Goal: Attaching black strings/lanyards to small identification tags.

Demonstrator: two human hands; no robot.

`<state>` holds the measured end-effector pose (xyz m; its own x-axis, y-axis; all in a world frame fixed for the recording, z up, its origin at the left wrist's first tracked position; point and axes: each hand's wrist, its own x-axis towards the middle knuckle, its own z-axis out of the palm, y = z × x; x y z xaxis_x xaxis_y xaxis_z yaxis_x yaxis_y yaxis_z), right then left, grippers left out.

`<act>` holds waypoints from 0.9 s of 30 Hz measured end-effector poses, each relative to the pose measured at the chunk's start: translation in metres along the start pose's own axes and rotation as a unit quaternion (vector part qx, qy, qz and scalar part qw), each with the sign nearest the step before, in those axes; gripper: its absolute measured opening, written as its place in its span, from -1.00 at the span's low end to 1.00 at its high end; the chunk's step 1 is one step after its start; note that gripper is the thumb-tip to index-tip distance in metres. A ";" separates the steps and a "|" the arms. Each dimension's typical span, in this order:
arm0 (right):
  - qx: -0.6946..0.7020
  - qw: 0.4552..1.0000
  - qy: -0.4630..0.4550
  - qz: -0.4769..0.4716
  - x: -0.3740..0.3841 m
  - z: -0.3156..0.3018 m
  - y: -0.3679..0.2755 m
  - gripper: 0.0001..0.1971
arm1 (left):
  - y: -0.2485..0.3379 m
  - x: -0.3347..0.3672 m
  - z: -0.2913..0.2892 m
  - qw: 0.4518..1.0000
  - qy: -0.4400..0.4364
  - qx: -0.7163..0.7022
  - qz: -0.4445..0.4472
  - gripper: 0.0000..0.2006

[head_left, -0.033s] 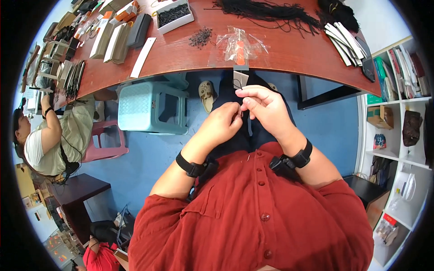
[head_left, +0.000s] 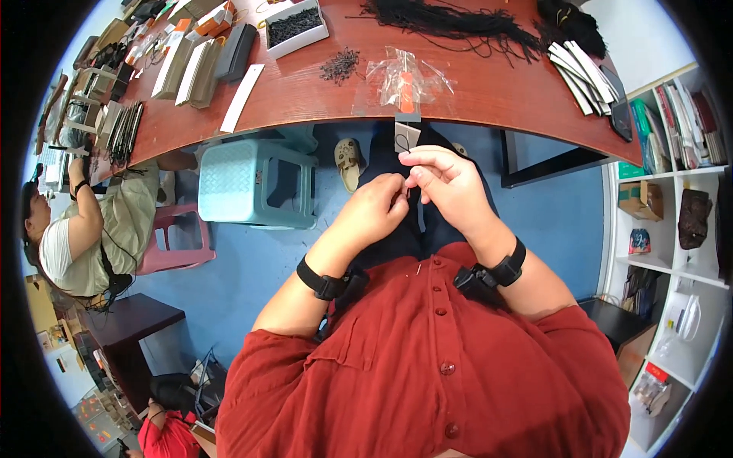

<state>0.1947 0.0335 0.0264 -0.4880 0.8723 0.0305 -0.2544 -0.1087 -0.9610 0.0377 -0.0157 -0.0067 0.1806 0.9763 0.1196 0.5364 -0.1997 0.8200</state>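
One black cord (head_left: 402, 149) loops across a pale tag (head_left: 412, 133) just below the table (head_left: 305, 99) edge on my feed, right by the right hand (head_left: 452, 183)'s fingertips. Left hand (head_left: 378, 201)'s fingers are curled; can't tell if either's clamped on anything, tbh.

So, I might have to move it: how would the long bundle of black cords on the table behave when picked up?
The bundle of black cords would probably sag, since its strands bend and splay. It may tangle, as loose ends cross. It seems unlikely to roll, spread out across the table.
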 end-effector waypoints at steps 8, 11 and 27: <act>0.044 0.991 0.075 0.107 0.006 -0.014 0.021 -0.83 | -0.001 0.008 -0.009 0.996 -0.013 0.086 -0.029 -0.71; -0.027 0.996 0.079 0.012 0.002 -0.013 0.027 -0.76 | 0.006 0.011 -0.011 0.989 0.131 0.069 -0.028 -0.39; -0.197 0.977 0.039 -0.068 -0.002 -0.009 0.034 -0.40 | 0.021 0.010 0.005 0.984 0.157 0.057 0.058 -0.27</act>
<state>0.1944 0.0326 -0.0089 -0.4034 0.9010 0.1599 0.0359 0.1902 -0.9811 0.0546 -0.0104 0.0087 -0.0078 0.9207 0.3902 0.6190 -0.3020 0.7250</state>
